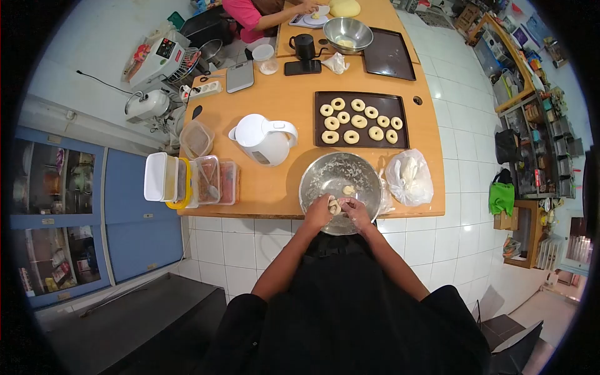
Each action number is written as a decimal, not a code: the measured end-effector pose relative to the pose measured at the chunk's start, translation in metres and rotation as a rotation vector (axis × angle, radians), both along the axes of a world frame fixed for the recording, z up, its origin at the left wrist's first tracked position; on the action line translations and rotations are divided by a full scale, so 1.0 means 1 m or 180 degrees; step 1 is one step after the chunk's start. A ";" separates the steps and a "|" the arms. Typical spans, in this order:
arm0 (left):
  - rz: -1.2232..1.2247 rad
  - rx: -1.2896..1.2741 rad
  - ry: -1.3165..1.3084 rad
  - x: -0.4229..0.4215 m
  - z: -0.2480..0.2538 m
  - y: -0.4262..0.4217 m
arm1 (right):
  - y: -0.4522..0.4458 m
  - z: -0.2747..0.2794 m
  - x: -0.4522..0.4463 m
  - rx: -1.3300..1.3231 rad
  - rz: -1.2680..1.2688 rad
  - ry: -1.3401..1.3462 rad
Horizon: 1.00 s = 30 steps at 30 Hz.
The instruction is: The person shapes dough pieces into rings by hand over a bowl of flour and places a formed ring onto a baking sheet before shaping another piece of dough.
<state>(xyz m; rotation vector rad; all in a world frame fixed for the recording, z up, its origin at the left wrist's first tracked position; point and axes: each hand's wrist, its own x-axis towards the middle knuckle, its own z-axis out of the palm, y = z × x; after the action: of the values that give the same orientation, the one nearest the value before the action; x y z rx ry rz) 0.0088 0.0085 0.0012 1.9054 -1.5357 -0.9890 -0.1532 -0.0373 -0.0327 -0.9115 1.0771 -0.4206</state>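
A wide steel mixing bowl (310,178) sits at the front edge of the table, its inner wall streaked with white residue. Over its near side, my left hand (318,213) has its fingers closed on a small pale piece of dough (335,207). My right hand (356,214) pinches the other side of that piece. Another small lump of dough (348,189) lies inside the bowl. Beyond the bowl, a dark baking tray (322,132) carries several rings of dough (351,136). To the bowl's right lies a clear plastic bag (409,177) with whitish contents.
Left of the bowl stand a white electric kettle (262,140) and several plastic containers (206,178). Farther back are a grey scale (240,77), a black gooseneck kettle (304,47), a second steel bowl (334,31) and another dark tray (390,56). A person in pink (247,15) works at the far end.
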 end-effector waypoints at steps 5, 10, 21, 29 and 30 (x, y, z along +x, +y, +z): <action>0.0096 0.0132 -0.0206 -0.001 0.010 -0.002 | -0.001 0.001 0.003 0.0049 -0.0094 -0.0032; 0.0198 -0.0066 -0.0117 -0.002 0.001 -0.001 | 0.002 0.004 0.003 0.0068 -0.0024 -0.0042; 0.0253 0.0122 -0.0173 -0.002 0.001 -0.001 | 0.002 0.012 0.006 0.0142 -0.0135 0.0012; -0.0142 -0.0552 -0.0164 0.002 -0.016 0.000 | -0.001 0.003 0.003 0.0042 -0.0105 0.0180; -0.0137 -0.0461 -0.0222 0.002 -0.011 0.000 | -0.001 0.005 0.003 0.0053 -0.0118 0.0193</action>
<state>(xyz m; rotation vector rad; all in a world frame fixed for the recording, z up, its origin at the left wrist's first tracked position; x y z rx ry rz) 0.0104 0.0090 -0.0098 1.8302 -1.6477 -0.8134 -0.1500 -0.0380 -0.0274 -0.8954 1.1528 -0.4163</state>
